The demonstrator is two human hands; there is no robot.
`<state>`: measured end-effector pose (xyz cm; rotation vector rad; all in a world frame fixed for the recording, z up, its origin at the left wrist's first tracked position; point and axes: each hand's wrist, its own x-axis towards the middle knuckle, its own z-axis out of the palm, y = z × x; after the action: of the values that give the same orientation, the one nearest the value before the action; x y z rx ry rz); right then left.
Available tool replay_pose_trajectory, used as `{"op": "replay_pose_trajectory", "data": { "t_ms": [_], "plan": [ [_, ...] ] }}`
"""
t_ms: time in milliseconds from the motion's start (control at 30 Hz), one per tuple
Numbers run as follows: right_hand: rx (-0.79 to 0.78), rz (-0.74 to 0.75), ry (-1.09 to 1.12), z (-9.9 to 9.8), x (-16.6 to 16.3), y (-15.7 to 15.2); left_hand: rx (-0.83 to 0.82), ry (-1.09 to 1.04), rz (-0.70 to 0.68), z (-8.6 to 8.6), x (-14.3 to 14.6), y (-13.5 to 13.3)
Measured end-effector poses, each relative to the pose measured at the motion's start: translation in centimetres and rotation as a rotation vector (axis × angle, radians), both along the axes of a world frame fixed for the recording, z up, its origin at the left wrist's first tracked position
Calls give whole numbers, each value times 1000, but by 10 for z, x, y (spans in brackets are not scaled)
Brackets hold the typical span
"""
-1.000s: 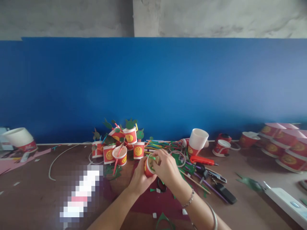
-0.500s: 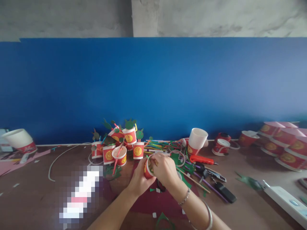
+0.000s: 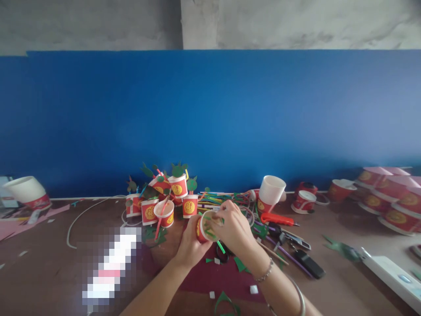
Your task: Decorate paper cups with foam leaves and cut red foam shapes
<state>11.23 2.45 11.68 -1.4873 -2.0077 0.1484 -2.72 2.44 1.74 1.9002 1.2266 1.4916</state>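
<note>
My left hand (image 3: 190, 243) is wrapped round a small red paper cup (image 3: 201, 228) with a yellow emblem, tilted with its mouth toward me. My right hand (image 3: 232, 228) pinches a green stick (image 3: 219, 245) with green paper bits at the cup's mouth. Both hands are above a dark red sheet (image 3: 210, 276) on the brown table (image 3: 49, 272). Just behind them stands a cluster of small red cups (image 3: 164, 197) with green paper leaves and sticks.
A pile of coloured sticks (image 3: 220, 199), a tilted white cup (image 3: 271, 191), a red utility knife (image 3: 278, 219), keys and a black fob (image 3: 307, 263) lie to the right. Stacked red cups (image 3: 391, 193) sit far right; a white cup (image 3: 26, 191) far left. Blue wall behind.
The right hand has shifted slightly right and turned, and the green stick with paper bits now shows at the cup's mouth. The cup is tipped more toward me.
</note>
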Motion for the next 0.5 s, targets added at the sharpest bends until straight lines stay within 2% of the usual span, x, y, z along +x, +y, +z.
{"op": "replay_pose_trajectory", "data": {
  "t_ms": [200, 300, 433, 500],
  "plan": [
    [70, 53, -56, -11, -10, 0, 29, -16, -17, 3, 0, -1],
    [58, 126, -51, -12, -11, -3, 7, -38, -62, 5, 0, -2],
    [46, 97, -63, -11, -9, -3, -31, -91, -145, 7, 0, -2],
    [7, 146, 0, -8, -5, 0, -64, -152, -212, 8, 0, -2]
  ]
}}
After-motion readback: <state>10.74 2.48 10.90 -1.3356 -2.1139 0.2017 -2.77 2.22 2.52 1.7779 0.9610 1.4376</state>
